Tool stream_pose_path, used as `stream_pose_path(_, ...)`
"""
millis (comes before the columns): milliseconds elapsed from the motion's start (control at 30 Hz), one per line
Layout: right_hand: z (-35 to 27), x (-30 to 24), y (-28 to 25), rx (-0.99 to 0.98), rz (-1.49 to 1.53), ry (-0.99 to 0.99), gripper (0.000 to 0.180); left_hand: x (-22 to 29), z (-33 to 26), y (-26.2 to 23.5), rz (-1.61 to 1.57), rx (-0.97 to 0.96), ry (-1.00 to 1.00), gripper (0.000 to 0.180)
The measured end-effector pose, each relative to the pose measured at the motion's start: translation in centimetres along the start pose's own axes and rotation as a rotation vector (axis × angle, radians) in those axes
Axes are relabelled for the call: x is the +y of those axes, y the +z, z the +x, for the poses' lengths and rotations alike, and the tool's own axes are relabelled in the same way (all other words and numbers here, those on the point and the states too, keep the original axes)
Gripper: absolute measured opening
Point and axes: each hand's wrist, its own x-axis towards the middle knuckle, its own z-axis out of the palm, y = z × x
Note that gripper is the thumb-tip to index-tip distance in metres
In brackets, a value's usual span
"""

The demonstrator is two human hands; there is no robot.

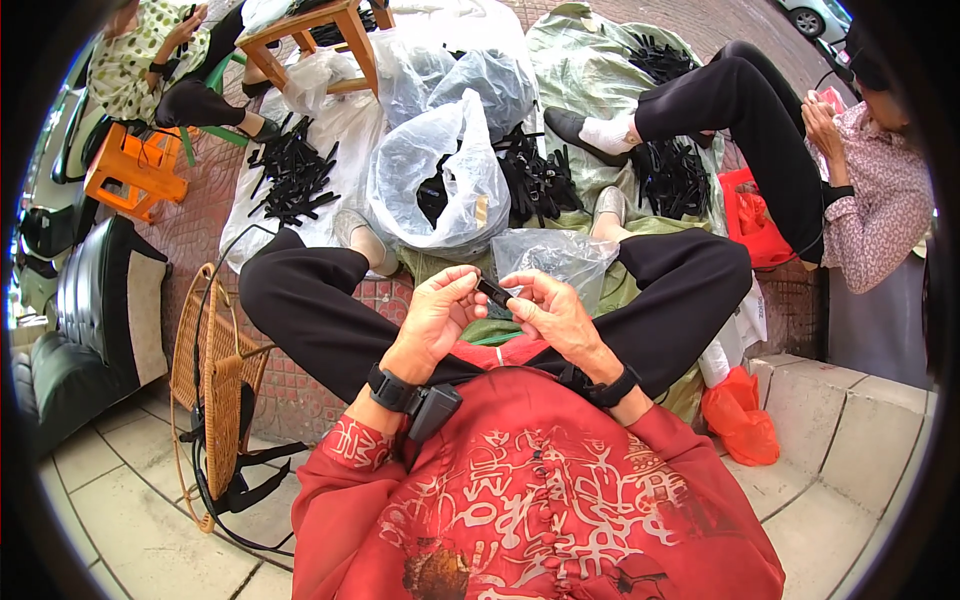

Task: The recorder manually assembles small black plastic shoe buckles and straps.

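Between my two hands, above my lap, is a small black strap-like piece [494, 291]. My left hand [447, 303] pinches its left end between thumb and fingertips. The thumb and fingers of my right hand [551, 311] close on its right end. What the piece is exactly is too small to tell. Beyond my hands stands an open clear plastic bag [415, 200] with black pieces inside. A heap of black straps [537, 175] lies to its right, and another strap pile [296, 172] is on the white sheet to its left.
A wicker basket [222, 390] with black cords stands at my left, near an orange stool [138, 170]. A wooden stool [310, 40] is at the back. Co-workers sit at far left and right. A red basket [752, 220] and an orange-red bag [740, 418] are at right.
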Motion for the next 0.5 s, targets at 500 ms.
stream_pose_path(500, -0.2, -0.2, 0.5, 0.003, 0.128, 0.132, 0.015, -0.5, -0.7, 0.9, 0.304, 0.001, 0.236, 0.012)
